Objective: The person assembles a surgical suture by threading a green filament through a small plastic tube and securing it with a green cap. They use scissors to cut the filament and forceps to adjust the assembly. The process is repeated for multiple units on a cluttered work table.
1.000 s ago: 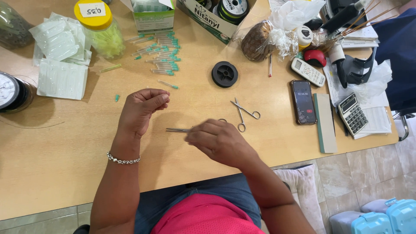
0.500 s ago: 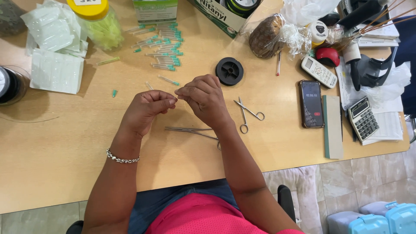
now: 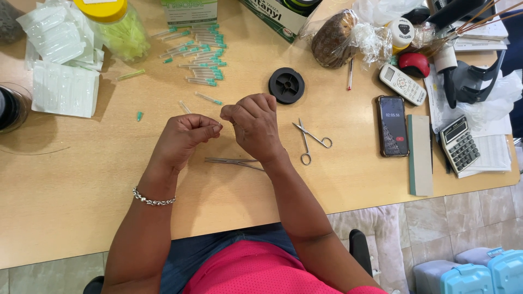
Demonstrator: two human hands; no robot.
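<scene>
1. Pale wood makes up the table [image 3: 81, 218], seen from the head camera; both hands are raised just above it, near its middle.
2. The left hand [image 3: 185, 136] is curled into a loose fist, thumb and forefinger pinched shut at their tips. A tiny pale item [image 3: 219, 124] is glimpsed at the pinch; what it is cannot be told.
3. The right hand [image 3: 256, 122] is likewise closed, its fingertips drawn together and set just beside the left fingertips, nearly touching. Whether anything is held by it cannot be told.
4. A silver bracelet [image 3: 152, 199] is worn on the left wrist.
5. Slim metal forceps [image 3: 231, 161] lie flat on the table directly beneath the fingers, partly hidden by the right wrist.
6. Small scissors [image 3: 309, 140] lie just to the right of the right-hand fingers.
7. A black spool [image 3: 286, 85] sits just beyond the fingers.
8. A scatter of green-capped needles [image 3: 204, 54] is spread farther beyond the left-hand fingers.
9. A dark phone [image 3: 393, 126] lies well apart, to the right of the fingers.
</scene>
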